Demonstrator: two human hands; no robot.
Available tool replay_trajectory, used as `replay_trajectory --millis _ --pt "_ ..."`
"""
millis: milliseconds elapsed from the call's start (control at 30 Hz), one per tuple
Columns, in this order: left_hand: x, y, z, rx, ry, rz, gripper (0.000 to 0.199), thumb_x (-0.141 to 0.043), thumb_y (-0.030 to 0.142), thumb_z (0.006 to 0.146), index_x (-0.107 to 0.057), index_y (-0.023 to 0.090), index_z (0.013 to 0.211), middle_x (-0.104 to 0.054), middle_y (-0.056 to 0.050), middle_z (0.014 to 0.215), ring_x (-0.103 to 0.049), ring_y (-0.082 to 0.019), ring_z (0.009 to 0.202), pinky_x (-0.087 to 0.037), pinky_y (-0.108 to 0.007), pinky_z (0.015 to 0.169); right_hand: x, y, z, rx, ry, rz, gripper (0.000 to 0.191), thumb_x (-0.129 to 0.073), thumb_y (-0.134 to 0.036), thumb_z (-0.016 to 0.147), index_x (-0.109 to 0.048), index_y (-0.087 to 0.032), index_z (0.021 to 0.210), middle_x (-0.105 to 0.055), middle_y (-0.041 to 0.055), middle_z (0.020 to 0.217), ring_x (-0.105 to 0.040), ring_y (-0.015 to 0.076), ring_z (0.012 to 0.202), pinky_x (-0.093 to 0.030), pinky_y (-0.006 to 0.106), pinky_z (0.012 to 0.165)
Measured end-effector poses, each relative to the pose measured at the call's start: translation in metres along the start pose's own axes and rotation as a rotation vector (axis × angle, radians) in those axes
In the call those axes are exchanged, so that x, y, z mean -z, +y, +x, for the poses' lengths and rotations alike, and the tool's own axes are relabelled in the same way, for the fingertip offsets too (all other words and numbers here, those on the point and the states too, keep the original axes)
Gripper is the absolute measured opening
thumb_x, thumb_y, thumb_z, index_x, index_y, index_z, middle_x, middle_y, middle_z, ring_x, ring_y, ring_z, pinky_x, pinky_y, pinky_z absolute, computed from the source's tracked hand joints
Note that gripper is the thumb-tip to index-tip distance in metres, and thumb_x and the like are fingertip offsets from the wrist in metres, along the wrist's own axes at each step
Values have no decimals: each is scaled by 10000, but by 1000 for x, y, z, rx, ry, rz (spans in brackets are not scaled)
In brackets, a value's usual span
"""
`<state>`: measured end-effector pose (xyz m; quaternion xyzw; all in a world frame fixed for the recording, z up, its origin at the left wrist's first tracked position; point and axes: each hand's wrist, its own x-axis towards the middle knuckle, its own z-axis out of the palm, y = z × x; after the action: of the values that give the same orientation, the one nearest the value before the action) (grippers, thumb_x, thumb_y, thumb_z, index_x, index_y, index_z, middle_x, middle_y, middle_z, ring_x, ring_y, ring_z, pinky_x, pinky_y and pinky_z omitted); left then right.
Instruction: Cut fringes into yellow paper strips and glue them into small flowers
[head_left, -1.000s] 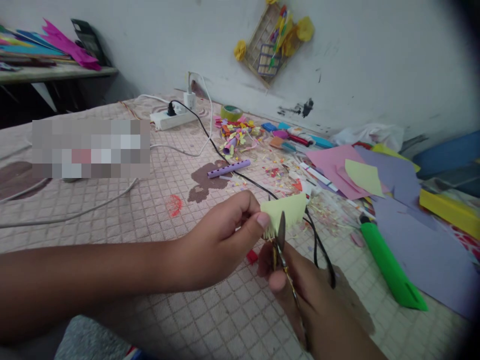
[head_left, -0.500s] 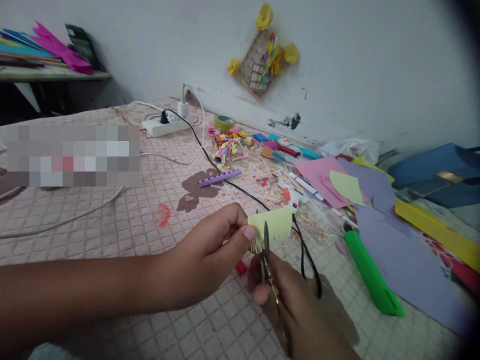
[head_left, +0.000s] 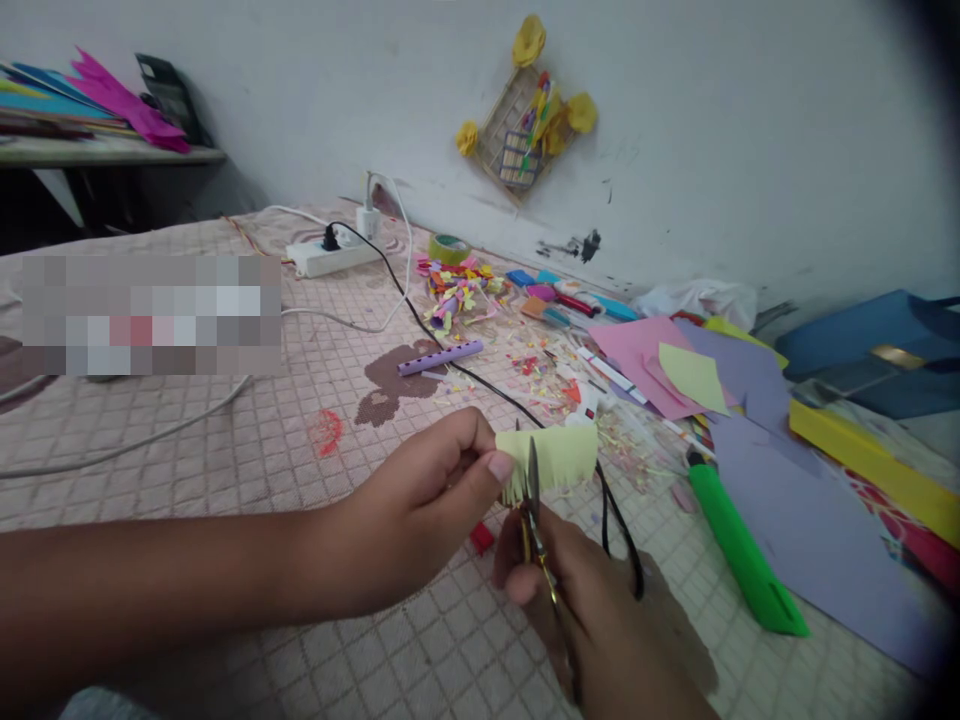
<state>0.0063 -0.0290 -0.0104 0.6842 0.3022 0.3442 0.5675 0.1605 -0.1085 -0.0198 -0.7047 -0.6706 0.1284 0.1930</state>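
Observation:
A pale yellow paper strip (head_left: pixel 562 455) with a fringed lower edge is pinched between thumb and fingers of my left hand (head_left: pixel 442 500), at its left end. My right hand (head_left: pixel 577 590) is wrapped round the handles of a pair of scissors (head_left: pixel 534 490). Their blades point up, parted, with the strip between them close to my left thumb. Part of the handles is hidden by my right fingers. Below the hands a small red object (head_left: pixel 481 538) lies on the patterned cloth (head_left: pixel 300 570).
A purple paper tube (head_left: pixel 441 357), paper scraps (head_left: pixel 461 295) and a black cable (head_left: pixel 495 388) lie beyond my hands. A green cutter (head_left: pixel 742 550) rests at the right by purple sheets (head_left: pixel 817 540). A white power strip (head_left: pixel 337 257) stands farther back.
The free end of the yellow strip reaches slightly farther right and hangs a little lower, with its fringe showing more clearly. Both hands keep nearly the same place.

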Motion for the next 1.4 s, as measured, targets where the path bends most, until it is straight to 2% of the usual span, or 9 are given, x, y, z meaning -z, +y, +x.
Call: replay_trajectory --millis 67,233,367,600,767,933,1000,1167,1400 --pt "0 0 0 11 -8 -8 227 -372 331 874 -373 182 702 -405 38 624 -375 -85 574 -365 -216 525 0 0 0 -2 -19 16 256 -490 -515 802 -620 -297 832 -588 -20 615 -524 151 482 -376 232 449" --pt "-1 0 1 6 4 16 230 -368 327 874 -374 182 696 -418 35 627 -374 -87 579 -369 -221 537 1 -2 2 -5 -14 -9 158 -509 -406 795 -607 -287 760 -538 -27 546 -488 139 435 -310 220 397" --pt "-1 1 1 6 -7 -4 230 -367 331 874 -367 185 696 -426 35 625 -380 -88 580 -371 -219 536 0 0 2 23 -11 21 183 -485 -422 804 -596 -282 764 -577 -15 585 -516 151 464 -275 220 368" --pt "0 1 1 27 -6 -3 238 -364 345 874 -366 186 699 -418 37 628 -378 -90 583 -370 -232 544 2 -1 4 12 -76 114 170 -507 -359 800 -546 -272 660 -439 -41 366 -595 207 579 -410 245 499" --pt "0 0 2 33 -15 -24 225 -371 339 872 -366 186 707 -438 32 644 -402 -95 603 -378 -246 572 2 -3 4 -3 -99 149 148 -487 -362 804 -561 -264 720 -601 -24 574 -590 180 586 -420 246 518" --pt "0 1 2 52 -22 -20 225 -367 341 870 -364 188 705 -437 32 642 -406 -99 602 -378 -252 569 3 -5 3 -37 -85 65 115 -531 -294 774 -551 -263 664 -527 -45 495 -510 150 485 -401 227 498" --pt "0 1 2 56 -17 -12 226 -369 341 868 -365 186 704 -444 29 647 -408 -99 602 -377 -251 565 4 -6 3 -48 -95 76 76 -543 -271 762 -554 -262 688 -553 -51 514 -524 150 506 -413 228 524" --pt "0 1 1 22 -2 -15 212 -386 308 868 -382 180 699 -435 34 639 -388 -89 599 -373 -230 561 2 -5 3 -75 -154 105 157 -488 -309 801 -549 -247 671 -573 -34 534 -579 171 583 -432 244 551" --pt "1 3 2 6 28 -103 189 -418 293 866 -410 170 723 -454 30 668 -413 -86 619 -376 -227 578 0 0 4 -3 -184 182 137 -472 -329 802 -533 -244 713 -588 -22 549 -588 185 583 -442 269 554"
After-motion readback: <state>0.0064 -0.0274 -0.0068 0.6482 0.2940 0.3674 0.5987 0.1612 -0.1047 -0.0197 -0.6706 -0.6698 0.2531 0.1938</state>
